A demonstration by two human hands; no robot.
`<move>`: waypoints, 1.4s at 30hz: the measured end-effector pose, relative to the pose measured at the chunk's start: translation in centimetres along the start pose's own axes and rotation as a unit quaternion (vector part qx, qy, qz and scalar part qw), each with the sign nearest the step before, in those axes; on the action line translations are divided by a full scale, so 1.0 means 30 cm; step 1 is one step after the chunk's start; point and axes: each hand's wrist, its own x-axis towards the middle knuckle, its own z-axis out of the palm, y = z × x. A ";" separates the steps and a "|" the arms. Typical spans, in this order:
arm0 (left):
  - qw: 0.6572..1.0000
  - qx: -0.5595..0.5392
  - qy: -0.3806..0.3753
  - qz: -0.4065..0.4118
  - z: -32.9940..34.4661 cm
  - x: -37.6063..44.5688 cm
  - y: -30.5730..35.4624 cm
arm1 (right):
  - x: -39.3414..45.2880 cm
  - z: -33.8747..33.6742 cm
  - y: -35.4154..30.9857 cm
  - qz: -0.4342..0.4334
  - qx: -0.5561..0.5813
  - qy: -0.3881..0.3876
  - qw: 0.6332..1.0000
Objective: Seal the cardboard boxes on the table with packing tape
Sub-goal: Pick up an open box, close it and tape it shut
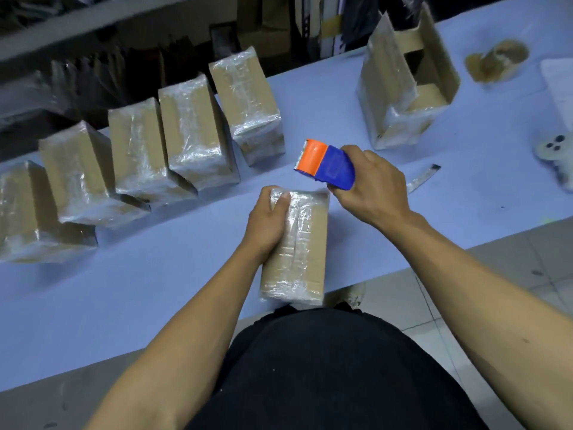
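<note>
A small cardboard box (302,252) wrapped in clear tape lies lengthwise at the near edge of the pale blue table (155,290). My left hand (268,223) grips its far left side, thumb over the top. My right hand (370,181) holds a blue and orange tape dispenser (324,164) just above and beyond the box's far end. Whether tape still runs from dispenser to box is not visible.
Several taped boxes (192,131) stand in a diagonal row at the left. An open, partly taped box (403,85) stands at the back right, a tape roll (496,62) beyond it. A knife blade (423,178) lies right of my right hand.
</note>
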 end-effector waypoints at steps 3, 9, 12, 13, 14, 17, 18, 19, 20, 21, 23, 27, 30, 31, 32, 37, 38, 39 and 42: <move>1.000 -0.007 -0.015 -0.014 -0.001 -0.001 0.009 | 0.005 -0.025 -0.007 -0.021 0.003 0.006 1.000; 0.989 -0.025 0.088 0.119 -0.076 -0.003 0.164 | 0.012 -0.071 -0.016 -0.095 -0.005 0.018 0.995; 0.984 -0.171 -0.046 0.022 -0.090 -0.013 0.268 | 0.021 -0.084 -0.037 -0.125 0.008 0.026 0.992; 0.975 -0.205 -0.084 0.001 -0.095 -0.017 0.284 | 0.025 -0.089 -0.043 -0.131 0.010 0.028 0.991; 0.967 -0.230 -0.105 -0.014 -0.100 -0.018 0.290 | 0.028 -0.094 -0.046 -0.135 0.012 0.029 0.990; 0.943 -0.304 -0.124 -0.052 -0.109 -0.020 0.288 | 0.032 -0.105 -0.052 -0.135 0.020 0.024 0.990; 0.942 -0.310 -0.119 -0.051 -0.105 -0.017 0.282 | 0.032 -0.107 -0.055 -0.134 0.022 0.020 0.991; 0.945 -0.305 -0.109 -0.043 -0.100 -0.014 0.276 | 0.031 -0.109 -0.059 -0.132 0.022 0.016 0.991; 0.956 -0.277 -0.091 -0.024 -0.097 -0.007 0.269 | 0.029 -0.111 -0.061 -0.130 0.019 0.011 0.991; 0.970 -0.233 -0.068 0.006 -0.095 -0.002 0.262 | 0.025 -0.113 -0.062 -0.127 0.016 0.004 0.992; 0.988 -0.134 -0.038 0.073 -0.101 0.006 0.245 | 0.020 -0.118 -0.061 -0.121 0.007 -0.010 0.993; 0.991 -0.018 -0.009 0.136 -0.099 0.015 0.226 | 0.021 -0.119 -0.064 -0.124 -0.016 -0.027 0.992; 0.988 -0.024 0.041 0.145 -0.099 0.026 0.206 | 0.011 -0.116 -0.039 -0.137 -0.027 -0.048 0.989; 0.989 -0.041 0.055 0.132 -0.107 0.032 0.188 | 0.003 -0.115 -0.021 -0.136 -0.035 -0.056 0.989; 0.990 -0.051 0.067 0.117 -0.117 0.033 0.166 | -0.006 -0.114 -0.002 -0.129 -0.040 -0.065 0.989; 0.992 -0.010 0.086 0.087 -0.116 0.023 0.089 | -0.038 -0.087 0.038 -0.116 -0.039 -0.095 0.988; 0.992 -0.009 0.091 0.086 -0.112 0.024 0.087 | -0.041 -0.084 0.041 -0.117 -0.040 -0.093 0.988; 0.992 -0.012 0.096 0.083 -0.108 0.026 0.090 | -0.043 -0.083 0.044 -0.116 -0.043 -0.090 0.988; 0.991 -0.016 0.106 0.082 -0.098 0.026 0.099 | -0.038 -0.085 0.041 -0.108 -0.046 -0.089 0.989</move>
